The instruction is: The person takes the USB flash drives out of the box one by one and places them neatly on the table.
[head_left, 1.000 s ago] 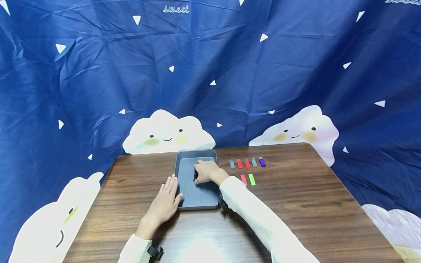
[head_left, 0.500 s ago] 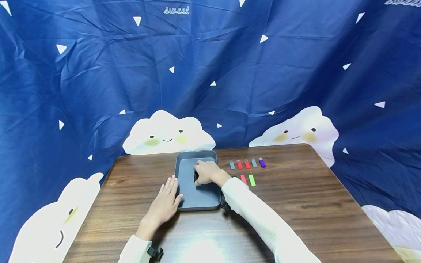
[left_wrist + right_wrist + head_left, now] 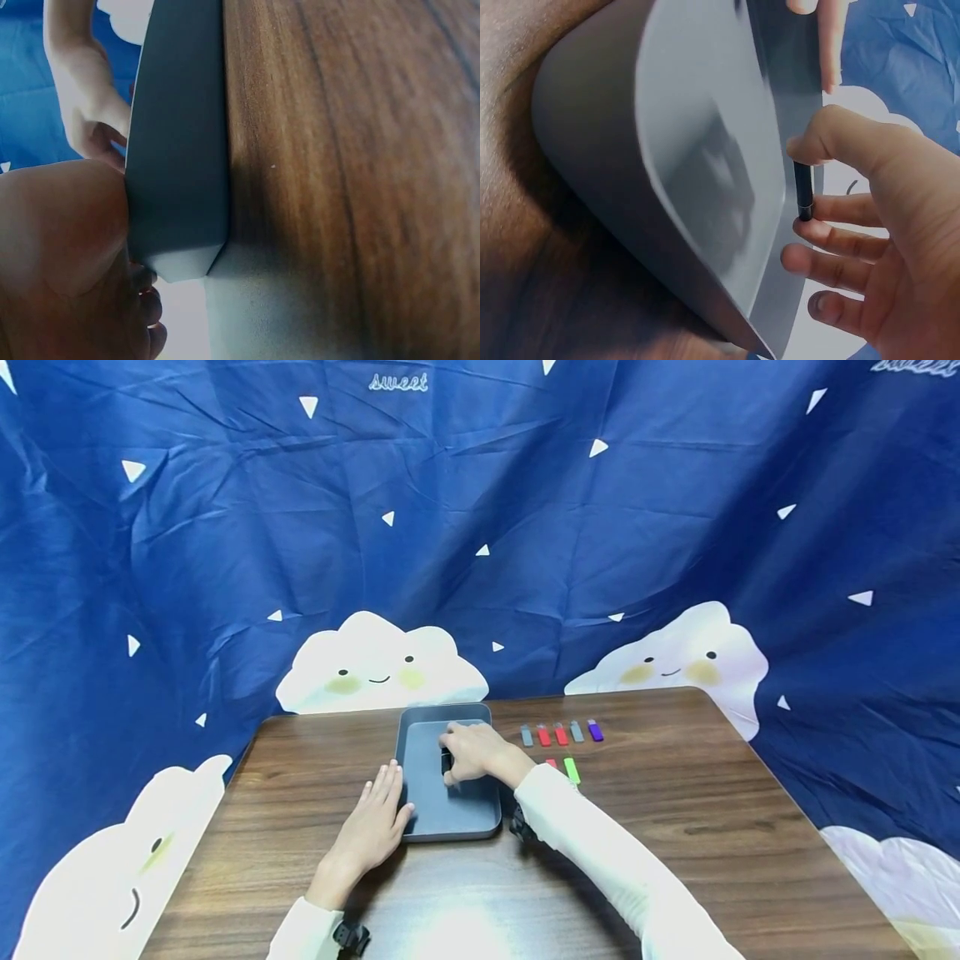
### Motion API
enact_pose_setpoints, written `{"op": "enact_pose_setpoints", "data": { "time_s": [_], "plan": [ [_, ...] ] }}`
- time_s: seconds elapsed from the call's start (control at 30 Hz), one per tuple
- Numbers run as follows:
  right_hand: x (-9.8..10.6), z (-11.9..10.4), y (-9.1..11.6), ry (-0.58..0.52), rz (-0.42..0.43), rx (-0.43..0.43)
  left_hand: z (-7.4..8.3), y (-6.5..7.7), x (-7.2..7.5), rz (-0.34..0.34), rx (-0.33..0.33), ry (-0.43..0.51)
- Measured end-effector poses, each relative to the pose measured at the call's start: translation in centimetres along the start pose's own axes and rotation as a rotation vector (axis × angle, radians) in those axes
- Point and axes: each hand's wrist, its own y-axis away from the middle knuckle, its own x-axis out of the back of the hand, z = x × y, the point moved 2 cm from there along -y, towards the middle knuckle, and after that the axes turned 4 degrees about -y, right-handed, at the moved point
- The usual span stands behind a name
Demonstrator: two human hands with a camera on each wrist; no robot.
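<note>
My right hand [image 3: 478, 752] is over the grey tray [image 3: 450, 818], pinching a black USB stick [image 3: 804, 193] between thumb and fingers. A thin silver band crosses the stick near one end, as the right wrist view shows, and it hangs over the tray floor with its shadow below. At the tray's left wall lies my left hand [image 3: 371, 818], fingers straight along the rim and thumb near the front left corner. In the left wrist view, that hand [image 3: 64, 247] touches the outside of the tray wall [image 3: 180, 135].
Right of the tray, a back row holds grey [image 3: 527, 737], red [image 3: 544, 737] and purple [image 3: 596, 731] USB sticks, among several. A green stick [image 3: 572, 770] and a partly hidden red one [image 3: 552, 763] lie nearer. A blue cloud-print curtain [image 3: 450, 568] hangs behind the wooden table [image 3: 675, 810].
The right forearm has shifted slightly to the right, and its sleeve now covers more of the near red stick. The right hand keeps its pinch on the black USB stick; the left hand stays put.
</note>
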Motion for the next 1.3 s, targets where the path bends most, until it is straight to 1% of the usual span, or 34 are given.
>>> {"op": "enact_pose_setpoints", "data": {
  "time_s": [0.17, 0.33, 0.73, 0.87, 1.0, 1.17, 1.3],
  "plan": [
    [0.5, 0.1, 0.6, 0.002, 0.01, 0.013, 0.0, 0.0, 0.1, 0.01, -0.007, -0.005],
    [0.9, 0.3, 1.4, -0.037, 0.01, 0.025, 0.0, 0.1, 0.1, 0.006, -0.007, -0.007],
    [1.7, 1.8, 3.3, -0.031, 0.077, 0.053, 0.0, 0.0, 0.1, 0.031, -0.016, -0.022],
    [1.9, 2.4, 4.1, -0.034, 0.106, 0.054, 0.1, 0.0, 0.0, 0.053, -0.029, -0.03],
    [2.2, 3.0, 5.0, -0.047, 0.125, 0.048, 0.1, 0.0, -0.1, 0.052, -0.03, -0.031],
    [2.9, 3.8, 6.2, -0.059, 0.152, 0.022, 0.2, -0.1, -0.2, 0.054, -0.03, -0.031],
    [3.2, 4.4, 7.0, -0.059, 0.158, 0.012, 0.2, -0.1, -0.2, 0.047, -0.024, -0.033]
  ]
}}
